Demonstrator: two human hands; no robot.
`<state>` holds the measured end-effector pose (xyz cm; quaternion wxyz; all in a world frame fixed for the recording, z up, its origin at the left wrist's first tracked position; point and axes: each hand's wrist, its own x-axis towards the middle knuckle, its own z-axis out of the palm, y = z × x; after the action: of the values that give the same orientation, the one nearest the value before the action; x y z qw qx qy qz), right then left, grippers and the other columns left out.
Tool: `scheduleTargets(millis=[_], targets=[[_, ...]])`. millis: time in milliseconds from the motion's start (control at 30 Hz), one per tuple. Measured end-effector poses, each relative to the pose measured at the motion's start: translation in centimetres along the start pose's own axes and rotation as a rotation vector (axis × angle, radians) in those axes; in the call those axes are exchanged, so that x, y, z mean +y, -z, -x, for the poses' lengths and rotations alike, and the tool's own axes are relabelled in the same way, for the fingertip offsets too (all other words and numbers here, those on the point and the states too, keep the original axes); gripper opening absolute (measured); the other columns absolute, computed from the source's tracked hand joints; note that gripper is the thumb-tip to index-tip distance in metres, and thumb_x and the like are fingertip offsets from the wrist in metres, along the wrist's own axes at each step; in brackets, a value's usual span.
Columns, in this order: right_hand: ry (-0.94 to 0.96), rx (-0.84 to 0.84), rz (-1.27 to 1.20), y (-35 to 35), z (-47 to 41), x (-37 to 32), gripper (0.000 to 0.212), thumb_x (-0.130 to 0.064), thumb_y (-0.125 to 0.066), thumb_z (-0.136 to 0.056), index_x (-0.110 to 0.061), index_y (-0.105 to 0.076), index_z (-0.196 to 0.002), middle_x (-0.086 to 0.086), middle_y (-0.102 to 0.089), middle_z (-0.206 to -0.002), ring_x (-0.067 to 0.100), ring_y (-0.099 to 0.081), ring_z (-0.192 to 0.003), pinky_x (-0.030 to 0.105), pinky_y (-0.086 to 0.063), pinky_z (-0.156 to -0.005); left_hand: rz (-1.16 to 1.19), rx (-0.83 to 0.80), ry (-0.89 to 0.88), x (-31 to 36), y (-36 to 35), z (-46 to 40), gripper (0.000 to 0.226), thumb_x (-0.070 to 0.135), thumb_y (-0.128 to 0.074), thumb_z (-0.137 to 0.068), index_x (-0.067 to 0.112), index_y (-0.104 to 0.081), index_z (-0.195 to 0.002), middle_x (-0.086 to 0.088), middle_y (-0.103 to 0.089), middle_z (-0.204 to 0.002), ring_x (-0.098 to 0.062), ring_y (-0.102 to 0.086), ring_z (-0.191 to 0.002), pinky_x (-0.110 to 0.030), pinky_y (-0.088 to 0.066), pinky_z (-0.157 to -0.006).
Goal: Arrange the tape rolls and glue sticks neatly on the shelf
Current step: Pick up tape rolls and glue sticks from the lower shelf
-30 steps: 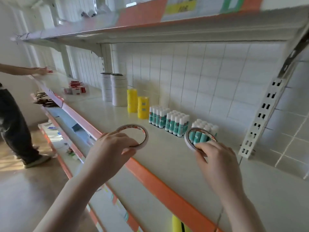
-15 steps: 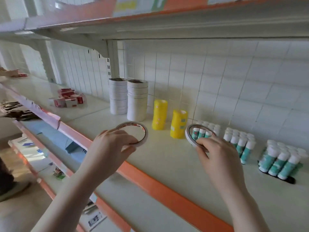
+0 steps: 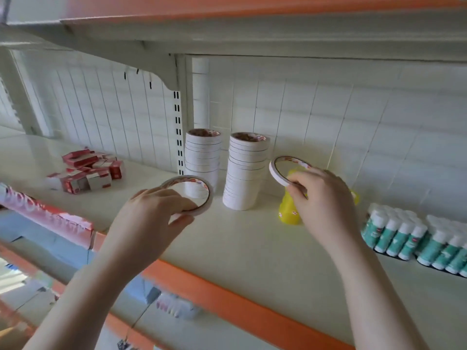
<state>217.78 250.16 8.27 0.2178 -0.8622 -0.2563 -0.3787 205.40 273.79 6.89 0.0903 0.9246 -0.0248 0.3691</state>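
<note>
My left hand (image 3: 151,210) pinches a thin white tape roll (image 3: 202,184) held nearly flat above the shelf (image 3: 240,243), just in front of the left stack of white tape rolls (image 3: 202,155). Tilted on edge beside the right stack (image 3: 246,170) is a second thin white tape roll (image 3: 276,173), gripped by my right hand (image 3: 326,200). Yellow tape rolls (image 3: 289,210) stand partly hidden behind that hand. Teal-and-white glue sticks (image 3: 404,236) stand in rows at the far right.
Small red and white boxes (image 3: 86,173) lie in a loose heap on the shelf at the left. An upper shelf (image 3: 252,34) hangs close overhead. The orange front edge (image 3: 227,304) runs diagonally below my hands, with lower shelves beneath.
The view has swung left and closer to the shelf. Both hands, each with its roll, have moved up to the white tape stacks; the right roll now sits beside the right stack.
</note>
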Motion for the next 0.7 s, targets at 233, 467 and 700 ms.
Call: scheduleTargets(millis=[233, 467, 700], targets=[[0.057, -0.007, 0.015, -4.4, -8.0, -1.8, 0.010, -0.014, -0.060, -0.086, -0.009, -0.069, -0.085, 0.006, -0.066, -0.089, 0.031, -0.057, -0.086, 0.032, -0.038, -0.071, 0.036, 0.008, -0.078, -6.0, -0.7, -4.4, 0.010, 0.018, -0.075, -0.069, 0.020, -0.075, -0.080, 0.009, -0.068, -0.071, -0.023, -0.063, -0.064, -0.035, -0.052, -0.061], [0.012, -0.193, 0.000, -7.4, -13.0, -2.4, 0.012, -0.020, -0.058, -0.088, -0.015, -0.069, -0.087, 0.003, -0.061, -0.084, 0.025, -0.054, -0.083, 0.035, -0.043, -0.072, 0.056, 0.012, -0.079, -9.6, -1.5, -7.8, 0.024, 0.006, -0.084, -0.062, 0.018, -0.075, -0.080, 0.009, -0.068, -0.072, -0.020, -0.064, -0.066, -0.037, -0.052, -0.062], [-0.048, -0.289, -0.072, -7.9, -13.8, -2.5, 0.013, -0.017, -0.061, -0.086, -0.017, -0.072, -0.093, -0.005, -0.063, -0.089, 0.017, -0.056, -0.090, 0.035, -0.044, -0.083, 0.105, 0.000, -0.172, -11.9, -2.8, -9.8, 0.017, 0.009, -0.082, -0.067, 0.018, -0.074, -0.079, 0.007, -0.067, -0.068, -0.017, -0.061, -0.062, -0.032, -0.049, -0.059]])
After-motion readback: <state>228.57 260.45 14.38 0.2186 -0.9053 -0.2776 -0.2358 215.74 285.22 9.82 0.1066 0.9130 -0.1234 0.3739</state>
